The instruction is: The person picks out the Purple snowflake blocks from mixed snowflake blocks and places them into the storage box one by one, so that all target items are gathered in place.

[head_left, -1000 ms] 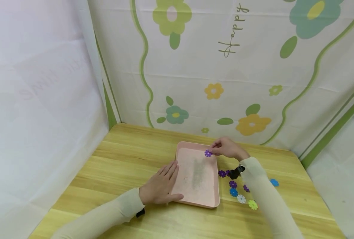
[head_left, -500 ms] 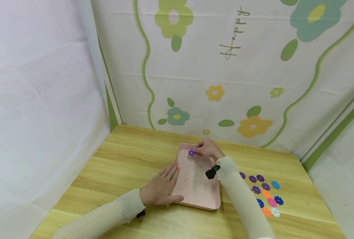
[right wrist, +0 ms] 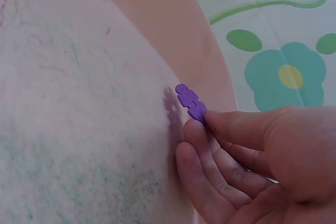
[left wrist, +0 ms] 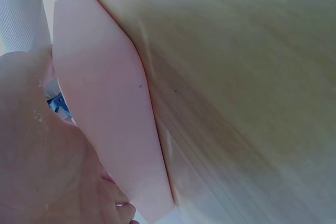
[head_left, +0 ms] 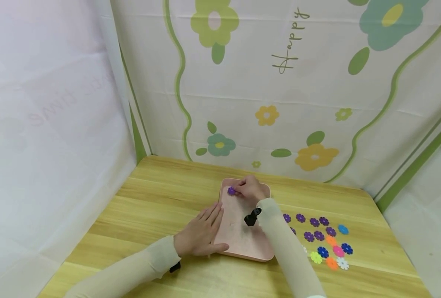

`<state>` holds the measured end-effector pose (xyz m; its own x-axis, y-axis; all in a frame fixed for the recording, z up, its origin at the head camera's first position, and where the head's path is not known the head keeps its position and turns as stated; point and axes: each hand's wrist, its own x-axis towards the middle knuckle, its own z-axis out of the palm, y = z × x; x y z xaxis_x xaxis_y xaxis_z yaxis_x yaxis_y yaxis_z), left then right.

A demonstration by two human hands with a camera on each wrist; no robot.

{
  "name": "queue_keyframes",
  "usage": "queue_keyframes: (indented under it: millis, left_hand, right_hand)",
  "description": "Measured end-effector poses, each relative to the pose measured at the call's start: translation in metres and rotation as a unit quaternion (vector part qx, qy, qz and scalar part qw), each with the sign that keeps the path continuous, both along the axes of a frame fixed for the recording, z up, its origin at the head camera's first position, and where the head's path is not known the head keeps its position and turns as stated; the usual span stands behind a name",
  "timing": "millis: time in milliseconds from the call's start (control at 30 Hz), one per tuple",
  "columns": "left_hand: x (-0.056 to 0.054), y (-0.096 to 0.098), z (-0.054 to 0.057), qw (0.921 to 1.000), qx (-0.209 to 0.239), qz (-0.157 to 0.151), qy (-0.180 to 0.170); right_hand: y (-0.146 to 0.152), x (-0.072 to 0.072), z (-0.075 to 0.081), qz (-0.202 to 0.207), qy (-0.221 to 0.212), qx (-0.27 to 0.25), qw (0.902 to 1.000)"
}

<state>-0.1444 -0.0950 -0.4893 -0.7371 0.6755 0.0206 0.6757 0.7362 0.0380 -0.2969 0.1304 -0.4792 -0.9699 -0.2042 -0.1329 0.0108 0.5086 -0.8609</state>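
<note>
Between thumb and fingertips, my right hand (head_left: 251, 188) pinches a purple notched disc (head_left: 231, 191), flower-shaped with slots round its edge. It hangs over the far left corner of a shallow pink tray (head_left: 239, 244). In the right wrist view the purple disc (right wrist: 190, 102) is seen nearly edge-on, its shadow falling on the tray floor beside it. My left hand (head_left: 199, 231) rests on the tray's left rim with fingers straight and thumb stretched along the near left corner. In the left wrist view the palm lies against the tray's outer wall (left wrist: 105, 93).
Right of the tray, several notched discs lie spread on the wooden table (head_left: 160, 194): purple (head_left: 314, 222), dark blue (head_left: 347, 248), light blue (head_left: 343, 229), orange (head_left: 332, 263), pink (head_left: 338, 251), yellow-green (head_left: 316, 257) and white (head_left: 342, 263). A flower-printed cloth (head_left: 242, 91) hangs behind the table.
My right hand has carried the purple disc leftward from the tray's far right side to its far left corner, uncovering more discs on the right. The left hand stays put.
</note>
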Motion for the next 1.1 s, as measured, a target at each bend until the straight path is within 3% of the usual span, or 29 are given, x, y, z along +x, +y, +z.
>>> queue_keyframes:
  millis: [267,467,600,767,967,1100]
  left_hand:
    - [0.002,0.000,0.003,0.9999,-0.005,0.003,-0.016]
    - [0.002,0.001,0.006,0.9996,0.004,0.011,-0.027]
    - [0.000,0.002,0.003,0.9994,0.011,0.013,-0.028]
    - [-0.001,0.002,-0.002,0.9988,0.018,0.020,-0.041]
    - [0.000,0.001,0.000,0.9982,0.023,0.022,-0.051]
    - [0.000,0.001,0.001,0.9986,0.027,0.017,-0.043]
  right_hand:
    - [-0.003,0.003,-0.006,-0.015,0.006,0.027,0.9995]
    - [-0.002,0.006,0.006,0.010,-0.031,0.027,0.9991]
    - [0.004,0.008,0.015,0.022,-0.039,0.063,0.9970]
    - [0.019,0.016,0.035,0.068,0.019,0.139,0.9878]
    - [0.048,0.023,0.063,0.111,0.058,0.172,0.9771]
    - [0.074,0.027,0.070,0.139,0.089,0.197,0.9664]
